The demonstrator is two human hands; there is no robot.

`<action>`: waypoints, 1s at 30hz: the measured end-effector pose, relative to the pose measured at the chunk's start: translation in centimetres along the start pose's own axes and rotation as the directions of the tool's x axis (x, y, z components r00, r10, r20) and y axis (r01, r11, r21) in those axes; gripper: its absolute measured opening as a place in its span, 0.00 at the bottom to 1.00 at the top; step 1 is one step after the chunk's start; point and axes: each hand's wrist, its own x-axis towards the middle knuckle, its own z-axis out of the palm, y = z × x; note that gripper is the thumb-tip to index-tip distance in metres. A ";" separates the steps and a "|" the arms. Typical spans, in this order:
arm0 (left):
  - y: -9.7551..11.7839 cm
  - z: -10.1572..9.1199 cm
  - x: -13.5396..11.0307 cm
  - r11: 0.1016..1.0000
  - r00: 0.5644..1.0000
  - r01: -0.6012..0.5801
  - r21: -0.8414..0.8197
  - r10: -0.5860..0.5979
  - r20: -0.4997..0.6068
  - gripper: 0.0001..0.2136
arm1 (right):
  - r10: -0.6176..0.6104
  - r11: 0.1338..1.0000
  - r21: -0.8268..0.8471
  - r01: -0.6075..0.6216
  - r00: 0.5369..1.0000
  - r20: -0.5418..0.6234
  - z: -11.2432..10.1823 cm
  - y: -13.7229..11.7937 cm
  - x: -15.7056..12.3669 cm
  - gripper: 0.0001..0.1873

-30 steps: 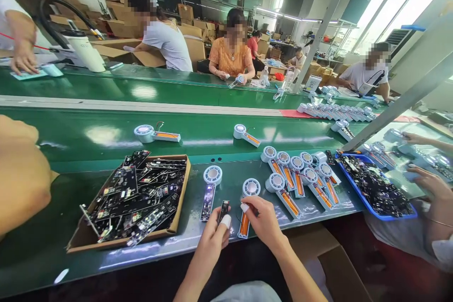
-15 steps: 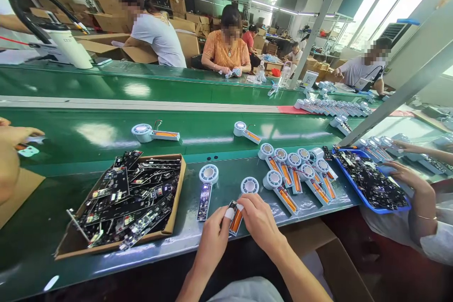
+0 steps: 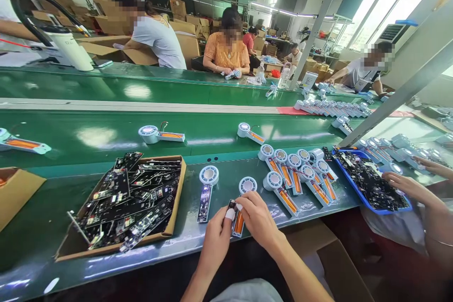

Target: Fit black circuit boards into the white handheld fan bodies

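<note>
In front of me, my left hand (image 3: pixel 218 232) pinches a narrow black circuit board (image 3: pixel 231 205), its thumb wrapped in a white cover. The fingers of my right hand (image 3: pixel 260 214) are closed at the board's upper end; what they grip is hidden. Beneath both hands lies a light-blue handheld fan (image 3: pixel 247 185), its open handle showing an orange battery (image 3: pixel 239 223). To the left lies another handheld fan (image 3: pixel 208 175) with a black circuit board (image 3: pixel 204 204) in its handle.
A cardboard tray (image 3: pixel 180 184) piled with circuit boards stands at left. Several open fans (image 3: pixel 274 180) lie to my right, before a blue tray (image 3: pixel 371 210) of boards and a co-worker's hands (image 3: pixel 406 184). More fans lie on the green conveyor belt (image 3: pixel 205 146).
The fans on the belt have shifted right, and another has come into view at far left, where a person's hand has left. My hands stay close together over the fan.
</note>
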 end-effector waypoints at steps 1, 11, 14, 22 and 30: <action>0.0 0.0 0.0 1.000 1.000 0.012 -0.022 -0.012 0.002 0.21 | -0.007 1.000 0.018 0.007 1.000 -0.003 -0.1 0.1 0.0 0.15; -1.5 0.2 -0.6 0.884 0.954 -0.281 0.373 0.300 0.008 0.15 | -0.057 0.916 -0.392 0.085 0.995 0.083 0.2 -0.9 0.1 0.11; -1.6 -0.2 -0.6 0.832 0.944 -0.317 0.456 0.325 0.063 0.14 | -0.045 0.913 -0.396 0.094 0.990 0.130 -0.2 -1.0 0.5 0.11; -0.5 -2.4 0.5 0.865 0.919 -0.368 0.340 0.283 0.273 0.15 | -0.086 0.987 -0.108 0.120 0.958 0.272 -3.2 0.6 2.0 0.15; -0.3 -2.5 0.8 0.897 0.929 -0.331 0.292 0.254 0.270 0.15 | -0.103 0.991 0.095 0.089 0.982 0.155 -2.1 1.3 1.6 0.12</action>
